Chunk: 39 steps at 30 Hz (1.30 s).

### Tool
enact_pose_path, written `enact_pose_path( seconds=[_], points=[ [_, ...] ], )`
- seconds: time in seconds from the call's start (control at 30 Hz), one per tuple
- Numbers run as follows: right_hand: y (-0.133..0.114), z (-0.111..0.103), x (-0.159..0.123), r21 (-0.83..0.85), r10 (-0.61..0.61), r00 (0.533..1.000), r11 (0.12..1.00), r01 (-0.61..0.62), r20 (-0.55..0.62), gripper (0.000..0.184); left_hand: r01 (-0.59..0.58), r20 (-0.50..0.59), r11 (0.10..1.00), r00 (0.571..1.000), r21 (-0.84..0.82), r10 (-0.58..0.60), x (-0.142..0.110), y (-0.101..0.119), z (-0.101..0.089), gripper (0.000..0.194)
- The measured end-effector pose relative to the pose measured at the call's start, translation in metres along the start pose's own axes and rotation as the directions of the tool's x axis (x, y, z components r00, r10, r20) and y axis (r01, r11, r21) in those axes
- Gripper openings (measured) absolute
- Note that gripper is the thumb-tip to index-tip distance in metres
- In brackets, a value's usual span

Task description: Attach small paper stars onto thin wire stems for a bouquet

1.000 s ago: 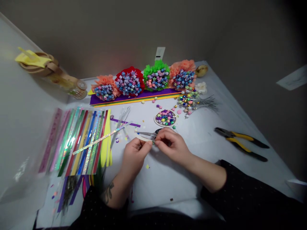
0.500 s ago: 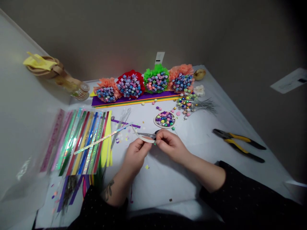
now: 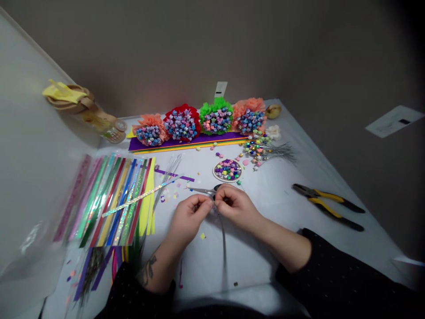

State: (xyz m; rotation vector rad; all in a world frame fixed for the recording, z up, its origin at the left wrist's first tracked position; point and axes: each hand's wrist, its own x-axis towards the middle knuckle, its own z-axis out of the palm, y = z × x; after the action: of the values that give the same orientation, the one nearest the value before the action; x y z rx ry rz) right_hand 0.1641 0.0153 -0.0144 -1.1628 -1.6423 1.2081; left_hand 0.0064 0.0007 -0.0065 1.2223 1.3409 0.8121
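Observation:
My left hand point(image 3: 188, 216) and my right hand point(image 3: 236, 204) meet above the middle of the table, fingertips pinched together. A narrow paper strip point(image 3: 223, 241) runs from between them and hangs toward me, its free end blurred; its held end is mostly hidden by the fingers. Just behind the hands lie scissors point(image 3: 203, 191) with dark handles, blades pointing left. Beyond the scissors, a small round dish point(image 3: 214, 176) holds folded paper stars point(image 3: 227, 169) in mixed colours.
Left lie shiny coloured paper strips point(image 3: 114, 199), with a loose glittery strip point(image 3: 139, 198) across them. Pliers point(image 3: 327, 206) rest at right. At the back stand several star bouquets point(image 3: 182, 124) behind purple sheets point(image 3: 189, 141). Wire-stemmed stars point(image 3: 262, 146) lie nearby.
The pale strip arched up and left between my hands; now it hangs down toward me. My fingertips have come closer together. The view has tilted slightly.

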Motion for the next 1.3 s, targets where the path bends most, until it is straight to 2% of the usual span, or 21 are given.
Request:
enact_pose_path(
  seconds=[0.1, 0.33, 0.47, 0.67, 0.97, 1.1, 1.2, 1.3],
  points=[
    [0.001, 0.0, 0.0, 0.014, 0.051, 0.998, 0.999, -0.051, 0.025, 0.011, -0.034, -0.026, 0.997, 0.999, 0.07, 0.035, 0.0, 0.002, 0.001, 0.014],
    [0.008, 0.002, 0.001, 0.106, 0.153, 0.983, 0.981, -0.163, 0.097, 0.014, -0.065, -0.178, 0.986, 0.98, 0.152, 0.092, 0.002, -0.003, 0.002, 0.014],
    [0.01, 0.003, 0.003, 0.088, 0.152, 0.987, 0.984, -0.156, 0.044, 0.012, -0.086, -0.144, 0.987, 0.984, 0.136, 0.106, 0.002, -0.005, 0.004, 0.015],
    [0.011, 0.002, 0.005, 0.052, 0.082, 0.997, 0.995, -0.081, -0.009, 0.01, -0.131, -0.13, 0.981, 0.98, 0.143, 0.15, 0.004, -0.001, 0.008, 0.013],
    [0.016, 0.008, 0.007, 0.113, 0.091, 0.995, 0.99, -0.086, -0.044, 0.011, -0.175, -0.092, 0.92, 0.971, 0.351, 0.219, 0.005, 0.012, 0.001, 0.016],
    [0.017, 0.01, 0.012, 0.124, 0.084, 0.994, 0.989, -0.076, -0.066, 0.013, -0.225, -0.039, 0.95, 0.97, 0.217, 0.238, 0.017, 0.004, -0.003, 0.016],
    [0.019, 0.009, 0.015, 0.08, 0.025, 0.999, 0.997, -0.021, -0.046, 0.013, -0.226, -0.026, 0.97, 0.973, 0.087, 0.229, 0.021, -0.005, -0.005, 0.017],
    [0.02, 0.008, 0.016, 0.014, -0.046, 0.999, 0.999, 0.047, -0.021, 0.013, -0.227, -0.019, 0.973, 0.974, 0.043, 0.228, 0.021, -0.011, -0.005, 0.017]
  ],
)
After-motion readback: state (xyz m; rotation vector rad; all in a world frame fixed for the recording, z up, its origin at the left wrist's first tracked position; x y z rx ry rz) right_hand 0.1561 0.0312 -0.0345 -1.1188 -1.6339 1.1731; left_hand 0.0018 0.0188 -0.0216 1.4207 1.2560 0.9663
